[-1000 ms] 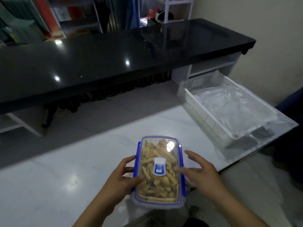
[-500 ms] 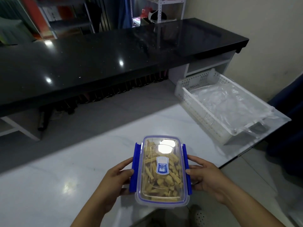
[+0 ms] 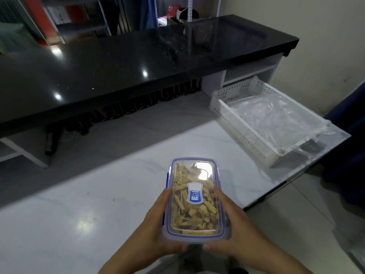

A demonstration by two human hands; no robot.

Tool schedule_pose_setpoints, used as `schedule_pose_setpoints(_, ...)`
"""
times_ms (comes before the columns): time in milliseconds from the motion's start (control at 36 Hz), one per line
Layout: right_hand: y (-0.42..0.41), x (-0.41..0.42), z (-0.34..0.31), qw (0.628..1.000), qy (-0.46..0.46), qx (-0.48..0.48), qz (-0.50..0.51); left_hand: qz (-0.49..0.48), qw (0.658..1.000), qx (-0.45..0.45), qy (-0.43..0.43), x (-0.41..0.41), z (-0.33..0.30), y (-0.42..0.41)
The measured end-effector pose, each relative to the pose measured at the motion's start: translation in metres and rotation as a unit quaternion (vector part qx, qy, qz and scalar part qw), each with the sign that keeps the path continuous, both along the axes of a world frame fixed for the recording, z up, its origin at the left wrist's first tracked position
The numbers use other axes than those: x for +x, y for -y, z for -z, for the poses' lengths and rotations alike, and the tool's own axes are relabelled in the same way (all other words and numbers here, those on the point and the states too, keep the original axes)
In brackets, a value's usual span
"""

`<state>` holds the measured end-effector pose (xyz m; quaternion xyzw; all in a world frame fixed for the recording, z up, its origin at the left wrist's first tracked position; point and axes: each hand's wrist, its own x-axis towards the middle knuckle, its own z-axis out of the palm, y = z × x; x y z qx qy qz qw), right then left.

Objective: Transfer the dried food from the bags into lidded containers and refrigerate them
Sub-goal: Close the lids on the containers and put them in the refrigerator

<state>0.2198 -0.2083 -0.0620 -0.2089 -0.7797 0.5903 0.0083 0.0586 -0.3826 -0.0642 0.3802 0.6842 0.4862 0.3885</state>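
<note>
A clear rectangular container (image 3: 194, 200) with a blue-trimmed lid and a blue label holds yellow dried food sticks. Both hands grip it over the near edge of the white table (image 3: 79, 214). My left hand (image 3: 154, 224) clasps its left side, thumb on the lid's edge. My right hand (image 3: 235, 226) clasps its right side, fingers curled under the near end. The blue side clips lie flat against the container's walls.
A white perforated basket (image 3: 237, 123) lined with clear plastic bags (image 3: 276, 117) stands at the table's right end. A long black counter (image 3: 138, 62) runs behind the table. Shelving stands beyond it. Tiled floor shows at the lower right.
The blue side clips, which stuck outward before, now lie flat against the container. Both hands have closed tighter around its sides, and it sits slightly nearer to me.
</note>
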Motion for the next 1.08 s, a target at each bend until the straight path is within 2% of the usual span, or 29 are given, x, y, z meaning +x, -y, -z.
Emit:
schedule_pose_setpoints(83,0.004,-0.001,0.003,1.000,0.016,0.013,0.014,-0.019,1.000,-0.010,-0.003,0.000,-0.006,-0.001)
schedule_pose_setpoints(167,0.003,0.001,0.009,0.985,0.072,0.155,-0.009,-0.024,1.000,-0.003,-0.009,0.003,-0.006,-0.001)
schedule_pose_setpoints(222,0.002,0.001,0.008,0.979,0.075,0.191,-0.013,-0.042,0.999,-0.011,0.001,0.002,0.000,0.000)
schedule_pose_setpoints(333,-0.001,0.001,0.002,0.984,0.033,0.177,0.002,-0.037,0.999,-0.018,-0.016,0.002,-0.002,0.002)
schedule_pose_setpoints(500,0.001,-0.002,-0.005,0.988,0.034,0.148,0.017,-0.039,0.999,0.001,0.014,0.003,-0.008,0.000)
schedule_pose_setpoints(667,0.004,0.002,0.005,0.989,0.023,0.127,0.066,-0.113,0.993,-0.042,-0.011,0.000,0.023,0.016)
schedule_pose_setpoints(750,0.006,0.002,0.016,0.987,-0.014,0.074,0.142,-0.148,0.988,-0.051,0.007,0.001,0.030,0.015)
schedule_pose_setpoints(833,0.004,-0.007,0.027,0.976,-0.019,-0.050,0.212,-0.185,0.979,-0.051,0.061,0.002,0.029,0.009)
schedule_pose_setpoints(889,0.000,-0.015,0.031,0.955,0.011,-0.138,0.261,-0.211,0.971,-0.066,0.088,0.000,0.028,0.006)
schedule_pose_setpoints(1000,-0.013,-0.020,0.037,0.901,0.088,-0.293,0.308,-0.229,0.943,-0.110,0.216,-0.011,0.026,0.003)
schedule_pose_setpoints(1083,-0.022,-0.018,0.030,0.898,0.110,-0.312,0.289,-0.235,0.939,-0.119,0.222,-0.017,0.024,-0.001)
